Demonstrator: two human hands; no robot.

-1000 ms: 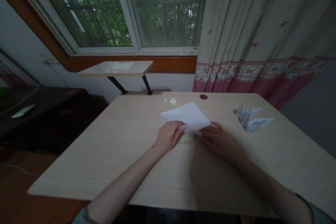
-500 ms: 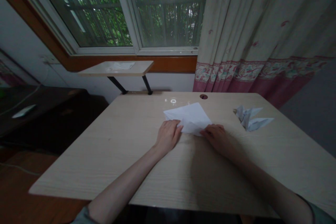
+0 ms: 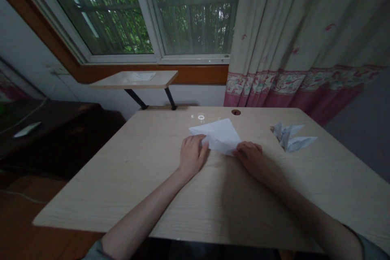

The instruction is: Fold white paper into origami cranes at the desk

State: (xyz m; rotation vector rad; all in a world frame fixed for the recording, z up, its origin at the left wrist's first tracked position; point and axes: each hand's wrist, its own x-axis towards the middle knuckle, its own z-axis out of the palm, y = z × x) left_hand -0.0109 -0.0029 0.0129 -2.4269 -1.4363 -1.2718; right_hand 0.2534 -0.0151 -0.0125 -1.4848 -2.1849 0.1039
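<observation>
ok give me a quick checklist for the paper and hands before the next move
1. left hand on the white paper sheet: ok, its fingers overlap the sheet's lower left edge.
2. right hand at the sheet: ok, its fingertips meet the lower right edge.
3. Sheet lying on the wooden desk: ok, it sits between the hands.
4. Folded paper figure apart from the sheet: ok, it lies off to the right, not touching.
5. Creases sharp: cannot tell, the light is dim and the hands hide part of the sheet.
</observation>
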